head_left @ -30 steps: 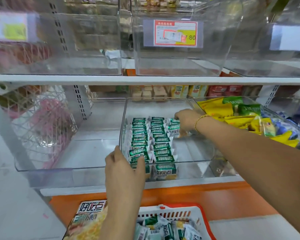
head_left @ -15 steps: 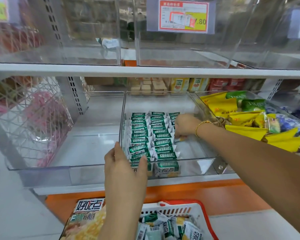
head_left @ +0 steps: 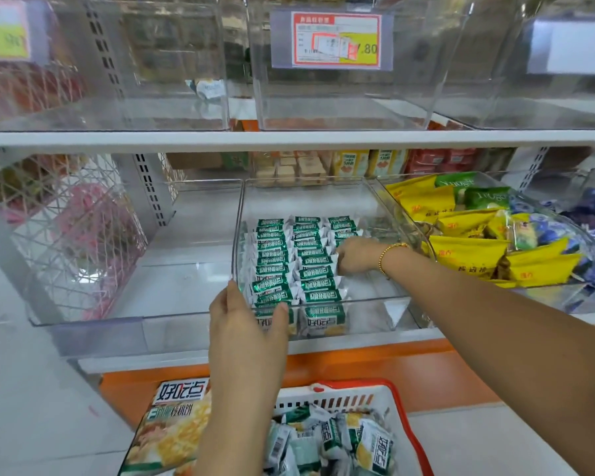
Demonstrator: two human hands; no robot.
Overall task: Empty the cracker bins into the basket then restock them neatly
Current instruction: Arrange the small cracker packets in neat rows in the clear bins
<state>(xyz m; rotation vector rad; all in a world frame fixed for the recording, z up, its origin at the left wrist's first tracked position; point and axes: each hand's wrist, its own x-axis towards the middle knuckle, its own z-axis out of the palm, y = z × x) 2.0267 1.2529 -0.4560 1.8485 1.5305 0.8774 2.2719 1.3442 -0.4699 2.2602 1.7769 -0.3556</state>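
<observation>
Clearly the restocking is well under way in the single head view: the clear middle bin (head_left: pixel 397 297) at the centre of the frame holds green cracker packets (head_left: pixel 291 259) set on edge in rows whose long axis runs from the front wall up toward the back of the frame. Two rows on the left look full; the third, on the right, reaches only partway forward. The right hand (head_left: pixel 356 254) is down inside the bin at the near end of that short row, fingers curled on a packet there, though whether it grips or merely presses one into place I cannot tell. The left hand (head_left: pixel 248 324) is spread flat against the bin's front left corner, holding nothing, apparently steadying it. So the gap to fill lies just below the right hand, which is much the nearer. More loose packets wait in the red-rimmed basket (head_left: pixel 404 420) at the bottom centre. Bare shelf shows left of the bin, and yellow bags (head_left: pixel 468 250) crowd the neighbouring bin on the right.
</observation>
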